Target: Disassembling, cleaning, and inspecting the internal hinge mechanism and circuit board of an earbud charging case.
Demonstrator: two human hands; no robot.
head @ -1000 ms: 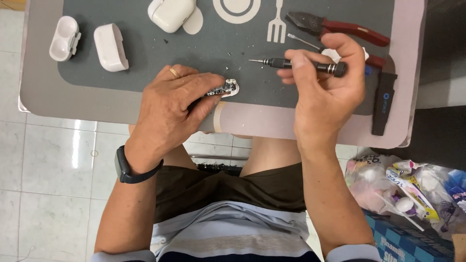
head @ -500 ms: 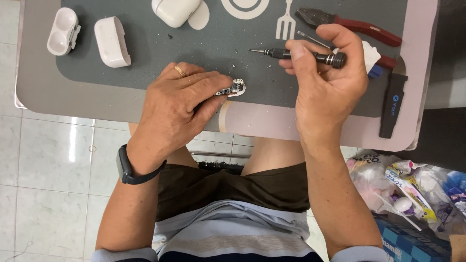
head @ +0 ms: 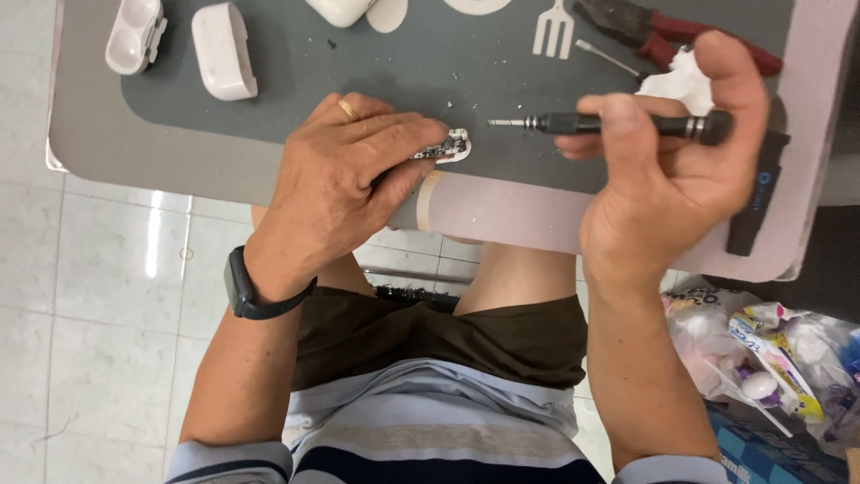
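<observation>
My left hand (head: 345, 179) rests on the near edge of the dark grey work mat (head: 448, 63) and pinches a small circuit board part (head: 448, 146) between thumb and forefinger. A ring sits on one finger and a dark watch on that wrist. My right hand (head: 667, 166) grips a small black precision screwdriver (head: 618, 124), held level with its tip pointing left, a short way right of the part and not touching it.
White earbud case halves (head: 134, 36) (head: 222, 49) lie at the mat's far left, another white shell (head: 345, 9) at the top. Red-handled pliers (head: 681, 31), a white tissue (head: 685, 85) and a black tool (head: 757, 193) lie at right. Plastic bags (head: 770, 350) sit on the floor.
The view has shifted, so hands and table appear larger. My right hand keeps the screwdriver level; my left hand still pinches the small part at the mat's edge.
</observation>
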